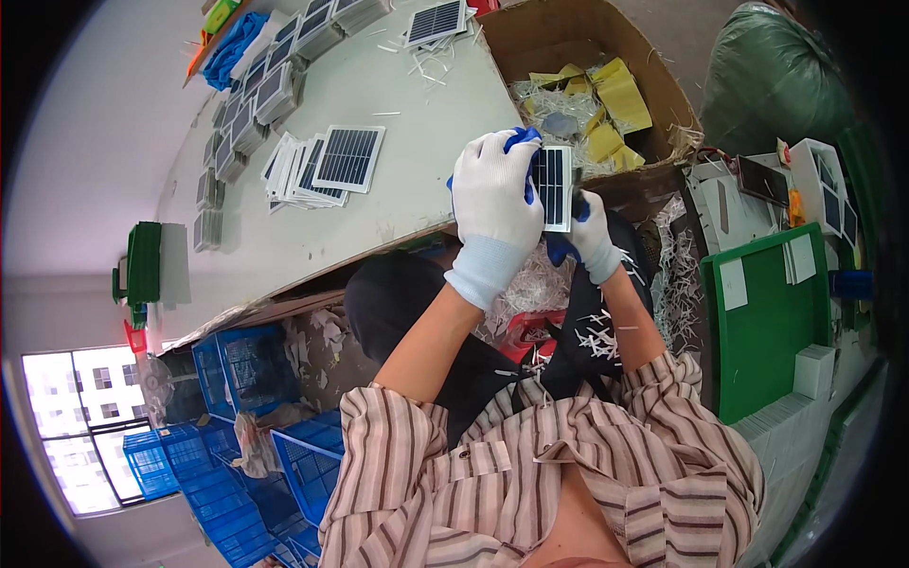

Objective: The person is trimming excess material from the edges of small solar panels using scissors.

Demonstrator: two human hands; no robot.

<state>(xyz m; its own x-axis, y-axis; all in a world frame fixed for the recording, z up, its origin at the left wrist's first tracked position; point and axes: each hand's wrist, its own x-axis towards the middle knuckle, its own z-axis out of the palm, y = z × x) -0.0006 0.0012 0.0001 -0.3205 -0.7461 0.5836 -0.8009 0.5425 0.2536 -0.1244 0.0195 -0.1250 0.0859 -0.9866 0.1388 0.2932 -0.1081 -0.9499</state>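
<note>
In front of me, over my lap, my left hand (494,194), in a white glove with blue on the fingers, grips a small solar panel (553,195). The panel has dark cells and a white border and is held upright in view. My right hand (595,237), gloved the same way, is closed at the panel's right edge. A small dark thing shows at its fingers, too blurred to name. A loose stack of similar solar panels (348,159) lies on the pale table to the left.
Rows of stacked panels (248,128) line the table's far left. A cardboard box (663,80) holds white strips and yellow paper. To the right are a green tray (762,327) and a full green sack (776,80). Blue crates (213,492) stand at lower left. White strips litter my lap.
</note>
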